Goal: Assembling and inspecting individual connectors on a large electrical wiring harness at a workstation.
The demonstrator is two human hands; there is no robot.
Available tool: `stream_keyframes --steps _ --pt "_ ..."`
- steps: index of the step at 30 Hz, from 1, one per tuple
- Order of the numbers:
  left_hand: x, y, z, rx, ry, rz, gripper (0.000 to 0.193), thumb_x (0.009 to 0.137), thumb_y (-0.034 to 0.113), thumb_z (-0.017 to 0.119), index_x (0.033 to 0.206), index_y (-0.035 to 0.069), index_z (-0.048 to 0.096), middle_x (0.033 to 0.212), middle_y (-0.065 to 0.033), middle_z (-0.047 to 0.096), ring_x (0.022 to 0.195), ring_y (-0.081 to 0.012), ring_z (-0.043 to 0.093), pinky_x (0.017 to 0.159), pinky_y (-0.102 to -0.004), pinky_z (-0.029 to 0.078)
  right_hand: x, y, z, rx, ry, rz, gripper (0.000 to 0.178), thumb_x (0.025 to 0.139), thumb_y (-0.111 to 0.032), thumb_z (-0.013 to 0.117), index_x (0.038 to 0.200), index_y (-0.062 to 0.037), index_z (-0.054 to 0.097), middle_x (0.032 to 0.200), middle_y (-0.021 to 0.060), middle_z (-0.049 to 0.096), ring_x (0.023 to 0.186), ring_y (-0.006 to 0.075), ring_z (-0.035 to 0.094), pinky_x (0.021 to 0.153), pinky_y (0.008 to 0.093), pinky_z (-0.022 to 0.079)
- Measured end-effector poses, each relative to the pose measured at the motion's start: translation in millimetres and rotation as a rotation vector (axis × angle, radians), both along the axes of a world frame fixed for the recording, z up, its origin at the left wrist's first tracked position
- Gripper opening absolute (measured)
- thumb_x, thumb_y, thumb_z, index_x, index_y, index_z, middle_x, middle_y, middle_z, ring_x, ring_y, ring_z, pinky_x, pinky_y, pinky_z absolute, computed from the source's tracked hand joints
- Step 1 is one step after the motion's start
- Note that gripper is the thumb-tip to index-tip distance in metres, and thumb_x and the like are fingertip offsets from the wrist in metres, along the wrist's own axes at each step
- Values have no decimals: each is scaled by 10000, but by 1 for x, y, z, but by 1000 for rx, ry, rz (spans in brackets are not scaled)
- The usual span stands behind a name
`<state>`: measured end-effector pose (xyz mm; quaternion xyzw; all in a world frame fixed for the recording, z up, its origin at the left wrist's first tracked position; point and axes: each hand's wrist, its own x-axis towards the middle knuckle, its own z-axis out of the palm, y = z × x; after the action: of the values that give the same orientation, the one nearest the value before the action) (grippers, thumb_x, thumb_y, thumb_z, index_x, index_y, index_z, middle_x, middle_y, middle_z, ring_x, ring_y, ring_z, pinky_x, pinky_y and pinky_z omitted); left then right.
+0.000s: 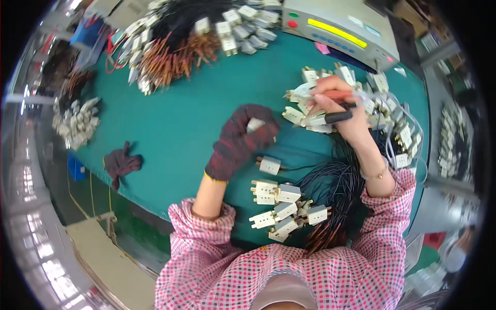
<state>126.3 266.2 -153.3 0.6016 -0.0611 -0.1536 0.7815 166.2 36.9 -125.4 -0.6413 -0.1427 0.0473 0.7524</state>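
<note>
My left hand (245,135), in a dark knitted glove with a yellow cuff edge, is closed around a small white plug (254,125), most of which the glove hides. My right hand (338,106) is bare and grips a red-handled probe (337,95) and a black-handled probe (338,117); their tips are hard to make out. It is above a heap of white plugs (294,114) at the right. Just below my left hand, a single plug (269,165) lies on the green mat (196,113). Nearer to me sits a cluster of plugs (265,192) with metal pins.
A grey tester (341,31) with a yellow display stands at the back right. Behind lie bundled plugs with copper-coloured wire ends (173,59). Black cables (336,181) spread between my arms. An unworn dark glove (123,164) and more plugs (77,123) lie at the left.
</note>
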Motion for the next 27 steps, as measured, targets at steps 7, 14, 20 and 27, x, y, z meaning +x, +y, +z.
stream_keyframes --steps 7,14,20,27 --pt "-4 24 -18 43 36 351 249 843 147 650 1041 45 536 924 -80 629 768 -140 600 647 -286 506 -4 5 -13 -748 -545 -95 130 775 -34 661 903 -35 642 842 101 646 778 236 623 718 300 486" --pt "0 18 -4 54 -207 177 226 840 104 646 1035 51 544 918 -64 605 732 -121 581 621 -260 497 1 5 -15 -727 -529 -104 118 784 -71 666 892 -33 644 832 107 646 734 216 626 674 292 484" --pt "-2 127 0 -58 -59 968 191 849 156 633 997 54 570 856 -63 608 659 -103 535 561 -215 435 3 12 -11 -731 -422 -94 116 791 -93 662 889 -36 641 823 114 638 728 208 616 699 295 481" --pt "-205 254 98 295 -611 1597 286 908 251 532 1058 13 585 863 -79 613 708 -145 583 618 -232 474 -2 -3 -25 -713 -507 -97 87 820 -82 638 877 -18 624 820 66 626 760 144 583 735 260 459"
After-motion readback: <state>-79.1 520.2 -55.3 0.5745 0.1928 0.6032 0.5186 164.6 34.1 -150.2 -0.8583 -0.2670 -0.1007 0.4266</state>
